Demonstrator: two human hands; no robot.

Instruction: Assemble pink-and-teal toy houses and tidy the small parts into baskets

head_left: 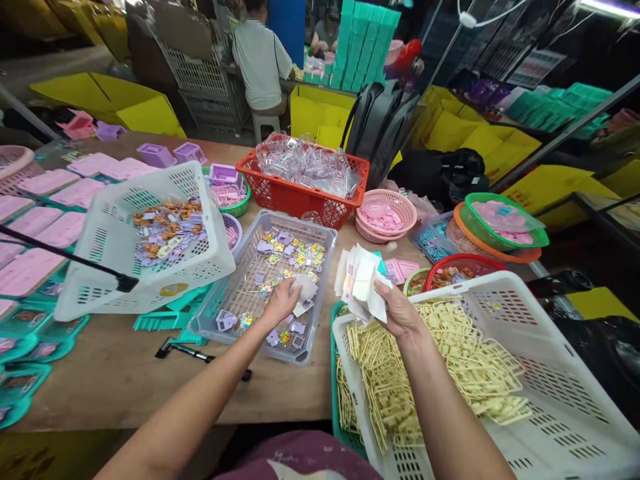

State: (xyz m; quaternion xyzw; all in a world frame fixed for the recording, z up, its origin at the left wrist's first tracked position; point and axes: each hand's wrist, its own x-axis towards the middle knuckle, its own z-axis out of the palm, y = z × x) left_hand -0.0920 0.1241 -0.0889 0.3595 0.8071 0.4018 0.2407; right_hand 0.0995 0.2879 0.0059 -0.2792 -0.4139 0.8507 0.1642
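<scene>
My left hand (281,301) is over the clear plastic tray (200,323), its fingers closed on a small whitish translucent packet (306,288). What the packet contains is too blurred to make out. Small lilac plastic parts (227,321) and colourful printed pieces (315,253) lie scattered in the tray. To the right, my right hand (400,308) grips a loose stack of small white packets (363,280), fanned out above the edge of a white basket (560,360). Pale yellow plastic frames (450,353) fill much of that basket.
A tilted white basket (100,280) holds brown and lilac pieces. Behind the tray stands a red basket (300,190) of clear plastic shells. Pink boxes (40,267) line the left side. A black tool-like rod (193,351) lies near the front. A person (260,63) sits beyond the table.
</scene>
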